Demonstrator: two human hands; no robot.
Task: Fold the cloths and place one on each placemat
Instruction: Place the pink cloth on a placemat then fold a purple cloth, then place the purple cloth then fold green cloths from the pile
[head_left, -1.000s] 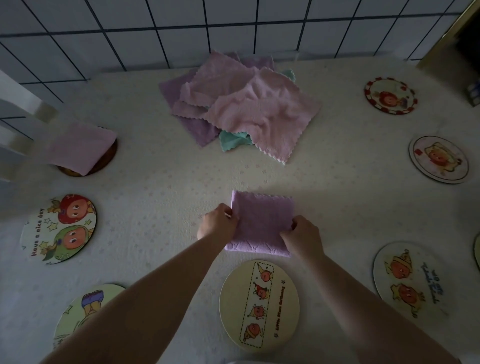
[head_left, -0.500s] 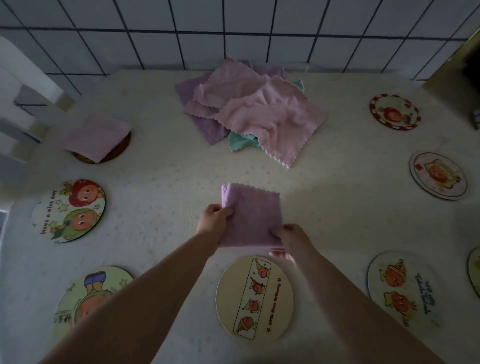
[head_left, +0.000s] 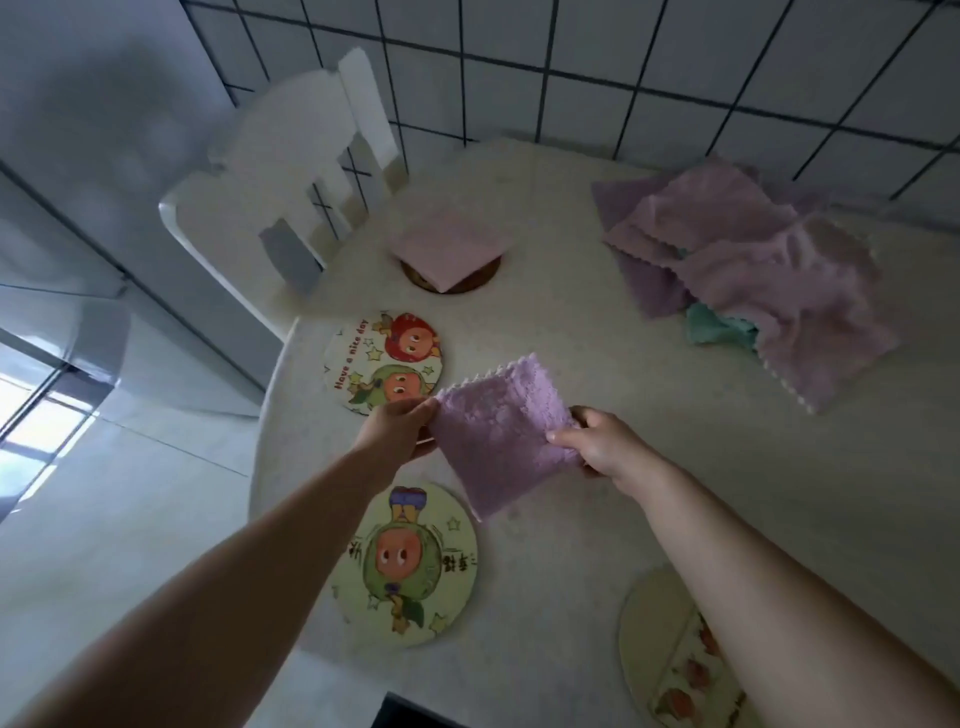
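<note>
Rounded worktop (head_left: 649, 493) edge curving close at left, white chair (head_left: 291, 197) tucked against it, tiled wall (head_left: 623, 67) behind; bare surface open to the right of the hands. Folded purple cloth (head_left: 506, 431) held up off the worktop, left hand (head_left: 397, 428) pinching its left corner, right hand (head_left: 602, 441) clamped on its right edge, hanging between the two fruit-face placemats (head_left: 384, 364) (head_left: 410, 566). Four placemats in view: those two, a third (head_left: 675, 649) partly under the right forearm, a fourth (head_left: 452, 273) already carrying one folded pink cloth (head_left: 447, 244). One loose heap of cloths (head_left: 753, 270) near the wall, count unclear.
</note>
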